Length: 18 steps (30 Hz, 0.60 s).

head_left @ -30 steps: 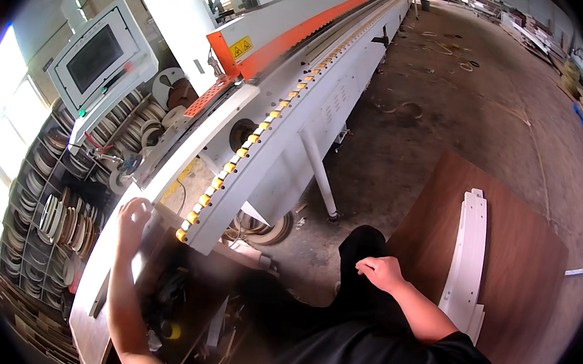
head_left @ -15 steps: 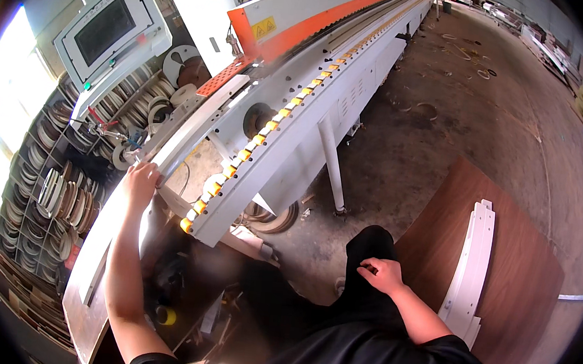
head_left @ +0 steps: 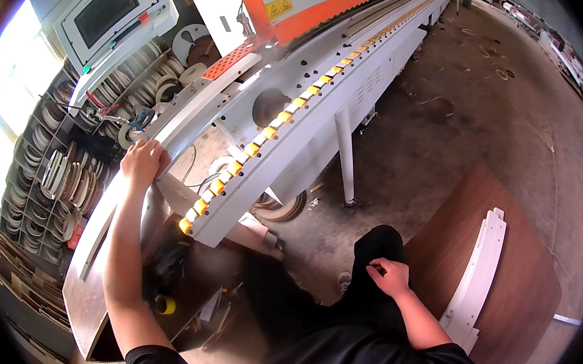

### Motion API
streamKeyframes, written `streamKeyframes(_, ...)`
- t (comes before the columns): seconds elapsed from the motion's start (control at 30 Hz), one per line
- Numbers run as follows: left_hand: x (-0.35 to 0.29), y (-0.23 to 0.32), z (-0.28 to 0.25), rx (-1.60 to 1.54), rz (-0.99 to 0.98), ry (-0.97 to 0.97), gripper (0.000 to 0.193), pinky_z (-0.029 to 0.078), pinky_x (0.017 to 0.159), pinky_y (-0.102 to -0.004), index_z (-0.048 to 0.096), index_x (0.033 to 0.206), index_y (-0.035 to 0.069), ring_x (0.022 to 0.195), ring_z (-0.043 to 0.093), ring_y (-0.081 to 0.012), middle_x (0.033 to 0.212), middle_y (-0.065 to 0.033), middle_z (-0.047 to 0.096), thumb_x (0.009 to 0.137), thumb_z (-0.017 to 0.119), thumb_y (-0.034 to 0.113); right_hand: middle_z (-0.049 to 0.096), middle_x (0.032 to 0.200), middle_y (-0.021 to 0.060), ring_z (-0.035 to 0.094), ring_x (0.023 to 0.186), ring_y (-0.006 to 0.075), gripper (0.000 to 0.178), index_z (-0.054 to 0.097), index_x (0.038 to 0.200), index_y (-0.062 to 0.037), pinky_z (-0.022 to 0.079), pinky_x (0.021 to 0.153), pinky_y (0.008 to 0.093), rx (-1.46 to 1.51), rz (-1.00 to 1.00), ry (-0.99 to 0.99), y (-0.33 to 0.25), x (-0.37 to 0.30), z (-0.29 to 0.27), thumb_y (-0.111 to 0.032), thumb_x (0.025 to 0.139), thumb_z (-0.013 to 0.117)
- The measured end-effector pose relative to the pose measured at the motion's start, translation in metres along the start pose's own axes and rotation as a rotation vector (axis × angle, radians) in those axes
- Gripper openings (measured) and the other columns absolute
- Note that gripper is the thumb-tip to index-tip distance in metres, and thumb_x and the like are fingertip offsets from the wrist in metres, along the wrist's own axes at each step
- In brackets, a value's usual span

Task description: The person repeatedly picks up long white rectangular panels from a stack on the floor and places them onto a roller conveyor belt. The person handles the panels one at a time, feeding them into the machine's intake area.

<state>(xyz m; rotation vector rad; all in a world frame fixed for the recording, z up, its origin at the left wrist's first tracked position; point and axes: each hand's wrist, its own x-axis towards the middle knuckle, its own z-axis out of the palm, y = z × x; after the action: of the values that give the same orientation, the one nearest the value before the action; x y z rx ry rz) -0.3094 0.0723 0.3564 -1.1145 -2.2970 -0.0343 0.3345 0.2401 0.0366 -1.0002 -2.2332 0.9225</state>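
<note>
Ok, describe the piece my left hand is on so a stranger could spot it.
Find the long white machine with yellow rollers. At its near end lies a curved white board, the left hand pressing its lower end. Unlike the white pieces on the brown panel, it sits on the machine.

Left arm is stretched forward, left hand [head_left: 142, 162] laid flat, fingers curled over. Right hand [head_left: 388, 277] is loosely closed, rested on thigh.
</note>
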Motion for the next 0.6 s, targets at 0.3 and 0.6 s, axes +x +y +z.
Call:
streamKeyframes(0.3, 0.015, 0.015, 0.003, 0.135, 0.024, 0.049, 0.029, 0.065, 0.084, -0.0478, 0.081, 0.101, 0.016, 0.106, 0.078, -0.0306, 0.109, -0.0058, 0.077, 0.105, 0.064, 0.039, 0.082, 0.082, 0.0053, 0.081, 0.072, 0.0185, 0.018, 0.083, 0.100, -0.0106, 0.062, 0.066, 0.0323, 0.017, -0.011, -0.006, 0.001, 0.009, 0.008, -0.025, 0.090, 0.089)
streamKeyframes(0.6, 0.035, 0.011, 0.032, 0.255, 0.120, 0.021, 0.035, 0.065, 0.082, -0.0486, 0.083, 0.103, 0.014, 0.103, 0.080, -0.0327, 0.111, -0.0091, 0.079, 0.107, 0.063, 0.042, 0.081, 0.079, 0.0053, 0.077, 0.065, 0.0161, 0.018, 0.082, 0.096, -0.0093, 0.059, 0.061, 0.0297, 0.046, -0.021, -0.029, 0.000, 0.019, 0.015, -0.023, 0.089, 0.090)
